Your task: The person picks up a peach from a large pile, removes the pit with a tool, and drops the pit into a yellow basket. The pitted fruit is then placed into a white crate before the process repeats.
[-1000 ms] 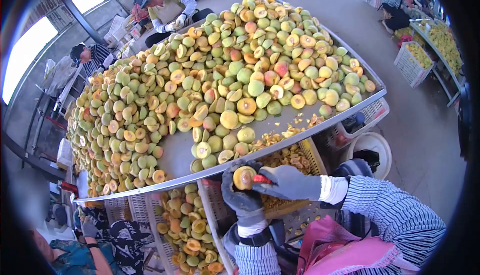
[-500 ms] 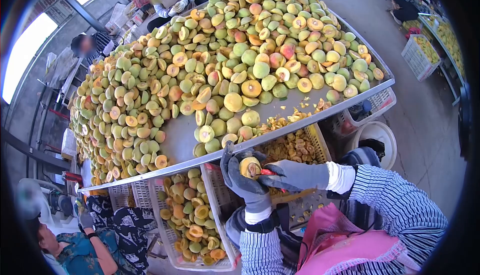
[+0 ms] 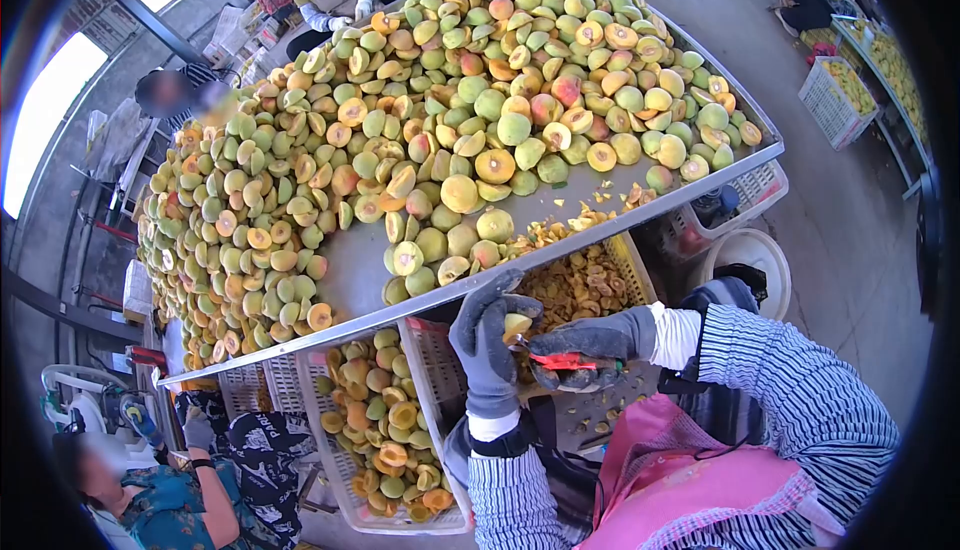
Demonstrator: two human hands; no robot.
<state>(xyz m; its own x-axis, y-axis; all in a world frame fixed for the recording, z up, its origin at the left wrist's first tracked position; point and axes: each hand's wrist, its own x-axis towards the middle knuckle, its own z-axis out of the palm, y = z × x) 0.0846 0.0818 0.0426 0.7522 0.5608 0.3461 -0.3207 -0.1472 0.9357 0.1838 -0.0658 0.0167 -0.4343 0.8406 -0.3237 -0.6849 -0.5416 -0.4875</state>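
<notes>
My left hand [image 3: 487, 342], in a dark grey glove, is closed around a peach half [image 3: 516, 328] just past the table's front edge. In my gloved right hand [image 3: 598, 342] is a red-handled tool [image 3: 563, 361], its metal tip right at the peach half. The working end is partly hidden by fingers and fruit. Beneath both hands, a yellow crate [image 3: 630, 268] holds brownish pits and scraps. Close ahead, peach halves [image 3: 458, 193] lie on the metal table [image 3: 360, 268], some cut side up.
A white crate of peach halves [image 3: 465, 510] stands under the table edge, left of my hands. To the right are a white bucket [image 3: 778, 260] and another crate [image 3: 768, 190]. Co-workers sit across the table and at lower left [image 3: 165, 510].
My left hand has tilted upright around the peach half. My right hand has turned, showing more of the red handle. The co-worker at lower left has moved their hands.
</notes>
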